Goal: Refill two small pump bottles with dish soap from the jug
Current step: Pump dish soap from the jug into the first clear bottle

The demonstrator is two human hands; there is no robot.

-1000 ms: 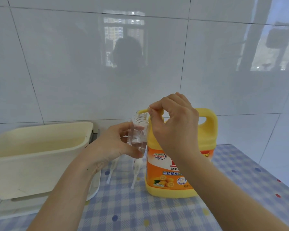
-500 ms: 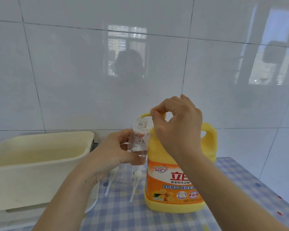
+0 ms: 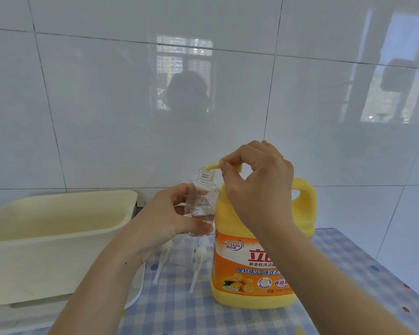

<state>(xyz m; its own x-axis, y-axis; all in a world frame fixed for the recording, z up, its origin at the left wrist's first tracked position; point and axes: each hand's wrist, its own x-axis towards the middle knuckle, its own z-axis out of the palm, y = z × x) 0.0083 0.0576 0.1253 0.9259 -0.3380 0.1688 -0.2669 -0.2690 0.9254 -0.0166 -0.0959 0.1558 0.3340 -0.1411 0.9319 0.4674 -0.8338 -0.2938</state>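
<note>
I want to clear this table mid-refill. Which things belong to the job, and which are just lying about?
Job: left hand holding the clear small bottle; right hand pinching the yellow pump spout of the dish soap jug; two loose pump heads.
Lying about: cream plastic basin; white tray under it.

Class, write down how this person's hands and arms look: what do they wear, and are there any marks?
The left hand and right hand are bare: no gloves, rings or watch. No sleeve shows on either forearm within the frame. One small dark spot marks the left forearm near the wrist.
</note>
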